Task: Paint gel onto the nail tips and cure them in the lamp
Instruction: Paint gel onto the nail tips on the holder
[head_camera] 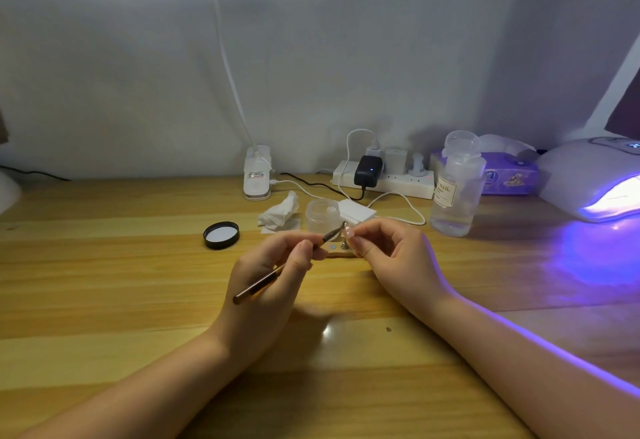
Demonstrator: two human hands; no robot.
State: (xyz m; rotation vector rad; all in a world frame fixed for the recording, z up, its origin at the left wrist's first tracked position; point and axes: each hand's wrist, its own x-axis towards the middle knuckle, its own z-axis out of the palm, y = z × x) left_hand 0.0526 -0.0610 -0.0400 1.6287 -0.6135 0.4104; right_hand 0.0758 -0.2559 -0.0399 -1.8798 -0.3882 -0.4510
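The left hand point(277, 265) grips a brush point(277, 274) like a pen, fingers curled round its shaft, bristle end pointing up and right. The right hand point(388, 251) pinches a small pink nail tip point(348, 231) between thumb and forefinger, and the brush end meets that tip between the two hands. Just behind this meeting point stands an open clear jar point(323, 215); its black lid point(221, 235) lies to the left of the left hand on the wooden table point(104, 283). Below the nail tip a small stand point(341, 248) rests on the table. Behind and right of the right hand is a clear bottle point(455, 189) whose label reads "NAIL". Farther right, the curing lamp point(595, 179) glows violet.
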